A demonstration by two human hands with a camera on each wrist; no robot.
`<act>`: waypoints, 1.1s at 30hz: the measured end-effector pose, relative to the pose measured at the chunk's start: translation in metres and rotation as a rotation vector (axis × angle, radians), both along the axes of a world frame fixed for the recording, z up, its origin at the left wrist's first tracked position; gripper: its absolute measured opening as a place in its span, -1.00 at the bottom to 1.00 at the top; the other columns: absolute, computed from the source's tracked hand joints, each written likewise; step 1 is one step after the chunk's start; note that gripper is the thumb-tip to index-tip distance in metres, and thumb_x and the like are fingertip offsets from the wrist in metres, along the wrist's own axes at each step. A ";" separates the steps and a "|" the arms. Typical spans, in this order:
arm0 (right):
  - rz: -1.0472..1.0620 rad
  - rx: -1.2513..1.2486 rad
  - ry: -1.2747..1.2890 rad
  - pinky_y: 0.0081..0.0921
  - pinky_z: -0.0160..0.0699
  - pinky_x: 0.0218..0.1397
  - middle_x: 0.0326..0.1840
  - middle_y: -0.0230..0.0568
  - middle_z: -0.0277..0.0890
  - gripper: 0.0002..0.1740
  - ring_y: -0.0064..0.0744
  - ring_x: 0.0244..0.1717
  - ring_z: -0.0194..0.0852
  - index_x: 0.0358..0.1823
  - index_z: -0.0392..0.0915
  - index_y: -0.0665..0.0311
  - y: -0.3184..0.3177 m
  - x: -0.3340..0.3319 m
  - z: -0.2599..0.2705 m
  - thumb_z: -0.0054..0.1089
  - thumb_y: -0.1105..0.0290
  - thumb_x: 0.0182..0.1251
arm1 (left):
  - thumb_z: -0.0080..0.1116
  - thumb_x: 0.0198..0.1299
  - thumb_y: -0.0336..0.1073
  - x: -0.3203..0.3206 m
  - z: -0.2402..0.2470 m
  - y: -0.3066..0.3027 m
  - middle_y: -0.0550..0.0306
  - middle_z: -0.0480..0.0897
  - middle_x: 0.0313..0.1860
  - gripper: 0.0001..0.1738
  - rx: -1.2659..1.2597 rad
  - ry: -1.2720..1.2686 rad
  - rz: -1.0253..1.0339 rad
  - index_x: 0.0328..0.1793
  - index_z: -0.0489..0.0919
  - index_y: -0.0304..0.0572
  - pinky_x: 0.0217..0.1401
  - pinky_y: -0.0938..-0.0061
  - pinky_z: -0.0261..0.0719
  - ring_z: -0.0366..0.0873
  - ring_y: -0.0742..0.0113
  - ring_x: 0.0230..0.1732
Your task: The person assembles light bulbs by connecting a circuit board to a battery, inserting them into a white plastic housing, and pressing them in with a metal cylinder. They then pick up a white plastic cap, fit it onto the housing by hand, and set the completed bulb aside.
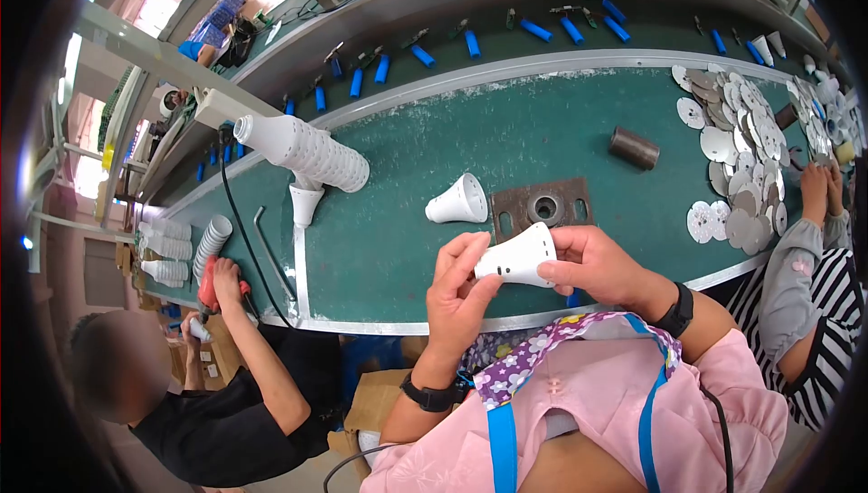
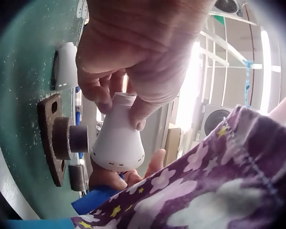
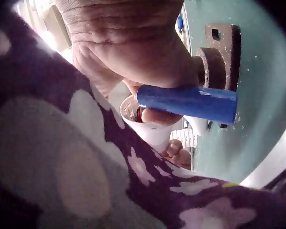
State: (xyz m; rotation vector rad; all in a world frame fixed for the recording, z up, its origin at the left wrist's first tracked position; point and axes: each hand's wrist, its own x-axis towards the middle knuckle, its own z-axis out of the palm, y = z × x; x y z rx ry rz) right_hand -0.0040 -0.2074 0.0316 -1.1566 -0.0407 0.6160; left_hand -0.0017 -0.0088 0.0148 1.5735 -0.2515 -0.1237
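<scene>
A white cone-shaped bulb housing (image 1: 522,256) lies tilted between my two hands, its slotted wide end toward the right. My left hand (image 1: 457,290) pinches the narrow neck with thumb and fingers. At the wide rim, my right hand (image 1: 597,262) grips with the thumb on the outside. A blue cylindrical battery (image 3: 190,102) sits under that hand's fingers; a bit of red shows at the housing's mouth beside it. Just behind the hands is a metal plate fixture (image 1: 571,199) with a raised ring. Left of the fixture, another white housing (image 1: 459,201) lies on its side.
A long stack of white housings (image 1: 316,154) leans at the left. Round metal discs (image 1: 746,150) pile up at the right, near a dark metal cylinder (image 1: 635,148). Blue batteries (image 1: 473,44) line the shelf. One neighbour holds a red power tool (image 1: 210,287); another person works at the right.
</scene>
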 end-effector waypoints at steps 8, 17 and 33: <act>-0.056 -0.043 -0.146 -0.63 0.40 -0.26 -0.19 -0.34 0.49 -0.65 -0.66 -0.26 0.37 0.02 0.41 0.38 0.013 0.000 -0.005 0.07 0.39 0.22 | -0.03 0.17 -0.50 -0.004 -0.007 -0.002 0.06 0.31 0.16 -0.74 -0.401 0.283 0.111 0.01 0.46 -0.28 -0.23 0.51 0.60 0.50 0.37 -0.20; -0.108 -0.448 -0.740 -0.47 0.42 -0.28 -0.35 -0.21 0.46 -0.71 -0.38 -0.34 0.45 -0.16 0.47 0.34 0.001 0.003 -0.017 0.19 0.37 0.09 | -0.02 0.17 -0.46 0.002 -0.010 -0.003 0.04 0.53 -0.14 -0.73 -0.331 0.332 0.121 0.01 0.42 -0.39 -0.27 0.49 0.62 0.55 0.37 -0.29; -0.309 -1.695 -1.470 -0.63 0.15 -0.70 -0.60 -0.39 0.21 -0.83 -0.51 -0.55 0.26 -0.59 0.32 0.16 -0.006 0.012 0.026 0.08 0.32 -0.27 | -0.04 0.23 -0.39 0.010 -0.003 -0.008 0.06 0.55 -0.29 -0.84 -0.514 0.379 0.104 -0.12 0.42 -0.32 -0.22 0.50 0.60 0.54 0.38 -0.32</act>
